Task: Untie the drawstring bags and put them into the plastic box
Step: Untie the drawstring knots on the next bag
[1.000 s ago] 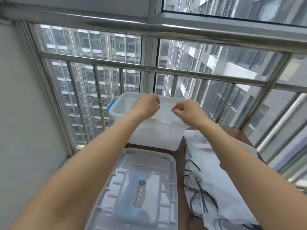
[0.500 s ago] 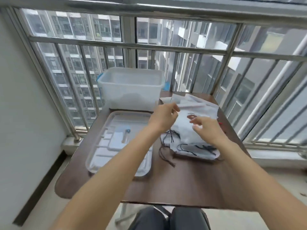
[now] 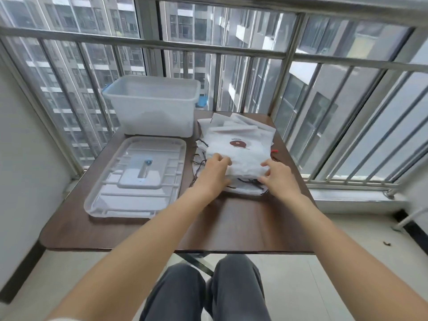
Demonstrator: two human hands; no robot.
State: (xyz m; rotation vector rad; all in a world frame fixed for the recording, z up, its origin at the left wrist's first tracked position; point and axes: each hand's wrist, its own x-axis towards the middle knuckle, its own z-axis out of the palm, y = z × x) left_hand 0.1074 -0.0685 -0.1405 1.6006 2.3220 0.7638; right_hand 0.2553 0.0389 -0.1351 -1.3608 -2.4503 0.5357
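Both hands sit on the near end of the stack of white drawstring bags [image 3: 238, 156]: the left hand [image 3: 214, 173] has its fingers bent over the top bag's near-left corner and looks to be grasping the cloth, while the right hand [image 3: 279, 176] has its fingertips pressed into the near-right corner; whether that grip has actually pinched the fabric I cannot tell.

Going left to right across the counter [image 3: 143, 230], the clear lid [image 3: 136, 179] lies upside down along the left side. Behind it, at the far-left corner, stands the plastic box [image 3: 151, 105], uncovered, with nothing plainly visible inside through its cloudy wall. Just beside the lid, toward the right edge, lies the bag stack, with dark cords [image 3: 199, 162] trailing out on its left and near sides. The top bag shows a reddish-brown printed mark.

By my reading, the step in hand is picking the top bag off the pile; untying has not begun on it. The next move calls for lifting that one bag clear without dragging its neighbours by tangled cords, then finding its knot and working it loose before reaching left and away to drop it into the box.
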